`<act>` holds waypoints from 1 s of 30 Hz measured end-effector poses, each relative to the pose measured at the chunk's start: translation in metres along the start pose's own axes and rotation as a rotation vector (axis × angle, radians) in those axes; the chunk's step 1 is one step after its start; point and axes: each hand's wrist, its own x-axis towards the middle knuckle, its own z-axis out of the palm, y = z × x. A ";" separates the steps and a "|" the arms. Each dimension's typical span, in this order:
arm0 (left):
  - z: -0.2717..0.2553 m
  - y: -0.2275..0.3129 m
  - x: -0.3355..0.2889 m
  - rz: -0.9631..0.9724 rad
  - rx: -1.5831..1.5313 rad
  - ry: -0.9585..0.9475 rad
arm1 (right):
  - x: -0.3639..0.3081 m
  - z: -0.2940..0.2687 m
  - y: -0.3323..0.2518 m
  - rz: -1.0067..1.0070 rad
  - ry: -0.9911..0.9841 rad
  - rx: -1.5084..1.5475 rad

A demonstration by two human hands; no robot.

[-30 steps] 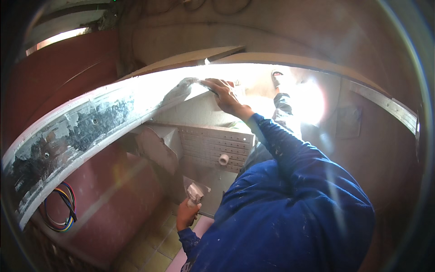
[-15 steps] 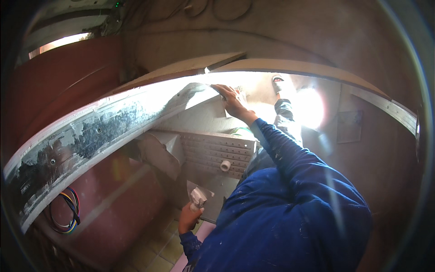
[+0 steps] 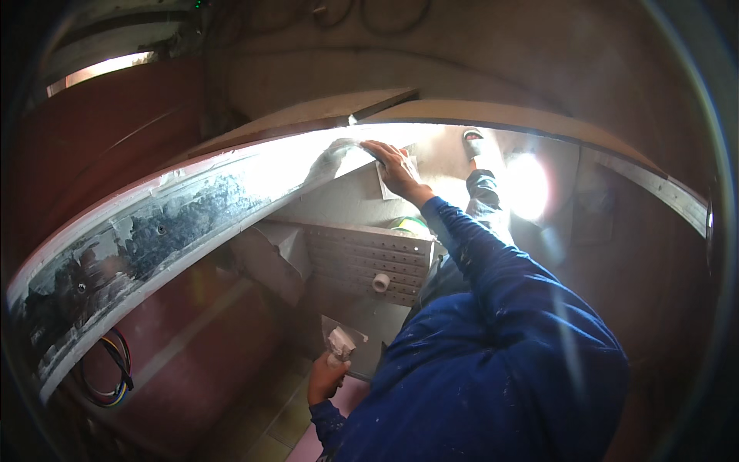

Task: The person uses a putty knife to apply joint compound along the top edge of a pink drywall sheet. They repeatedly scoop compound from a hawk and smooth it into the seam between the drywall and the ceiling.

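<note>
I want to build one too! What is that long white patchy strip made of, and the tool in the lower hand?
The strip looks like a board coated in matte white filler, dark patches showing through. The tool looks like a thin metal scraper smeared white.

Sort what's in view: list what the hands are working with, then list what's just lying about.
In use:
right hand pressing a pale sheet on the long white plaster-smeared beam
left hand gripping a plaster-caked putty knife

Lying about:
coil of coloured wires
white perforated panel
</note>
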 end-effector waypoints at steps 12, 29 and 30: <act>0.003 -0.006 0.005 0.097 0.010 0.027 | -0.005 -0.005 -0.008 0.113 -0.038 0.064; 0.013 -0.054 0.046 0.193 -0.165 0.026 | 0.055 -0.004 -0.074 0.224 0.113 0.173; 0.013 -0.056 0.048 0.236 -0.174 0.033 | 0.067 -0.006 -0.083 0.283 0.095 0.170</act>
